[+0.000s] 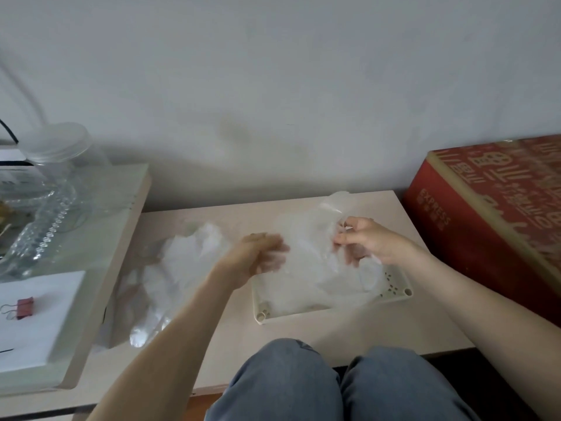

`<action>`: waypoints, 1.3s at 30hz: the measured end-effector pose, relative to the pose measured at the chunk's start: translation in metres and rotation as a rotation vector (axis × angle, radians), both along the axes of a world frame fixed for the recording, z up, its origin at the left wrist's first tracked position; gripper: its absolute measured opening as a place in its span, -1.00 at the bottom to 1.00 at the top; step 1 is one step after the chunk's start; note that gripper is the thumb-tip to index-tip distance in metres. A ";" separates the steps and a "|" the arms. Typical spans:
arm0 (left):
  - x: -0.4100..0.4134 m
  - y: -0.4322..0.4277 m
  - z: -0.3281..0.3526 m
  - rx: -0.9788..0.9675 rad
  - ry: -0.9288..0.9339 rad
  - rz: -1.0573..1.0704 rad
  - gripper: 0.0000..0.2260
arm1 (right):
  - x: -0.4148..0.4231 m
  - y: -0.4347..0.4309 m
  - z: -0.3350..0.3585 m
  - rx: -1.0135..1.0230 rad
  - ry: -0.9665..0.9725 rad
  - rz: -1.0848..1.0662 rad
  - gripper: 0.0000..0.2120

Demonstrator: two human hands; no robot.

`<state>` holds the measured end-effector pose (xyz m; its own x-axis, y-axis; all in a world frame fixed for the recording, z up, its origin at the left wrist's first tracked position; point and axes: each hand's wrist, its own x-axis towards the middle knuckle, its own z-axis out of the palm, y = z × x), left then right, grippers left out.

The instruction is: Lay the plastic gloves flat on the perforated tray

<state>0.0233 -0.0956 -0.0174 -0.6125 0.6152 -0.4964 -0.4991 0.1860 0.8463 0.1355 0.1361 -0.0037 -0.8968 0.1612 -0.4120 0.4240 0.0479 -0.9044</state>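
A cream perforated tray (397, 291) lies on the low table, mostly covered by thin clear plastic gloves (306, 278). My right hand (364, 241) pinches one clear glove (334, 208) above the tray's far right part, its cuff sticking up behind my fingers. My left hand (261, 253) is blurred over the tray's left edge, fingers curled on the same film. A loose heap of further plastic gloves (179, 262) lies on the table to the left of the tray.
A large red cardboard box (485, 217) stands against the table's right side. On the left, a raised glass-topped surface (100, 238) carries a clear jar (57, 165), glassware and a red binder clip (24, 306). My knees (334, 384) are at the table's front edge.
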 end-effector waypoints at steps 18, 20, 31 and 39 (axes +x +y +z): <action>0.018 0.024 -0.047 -0.734 1.000 0.031 -0.46 | -0.017 0.000 -0.056 0.416 -0.074 0.028 -0.83; 0.023 0.027 -0.048 -0.599 1.437 0.006 -0.54 | -0.018 0.000 -0.058 0.417 -0.073 0.012 -0.81; 0.023 0.029 -0.090 -0.789 1.481 -0.871 -0.34 | -0.018 0.002 -0.055 0.312 -0.014 -0.041 -0.88; 0.026 0.030 -0.084 -0.878 1.402 -0.719 -0.48 | -0.014 0.010 -0.049 0.438 -0.014 -0.188 -0.91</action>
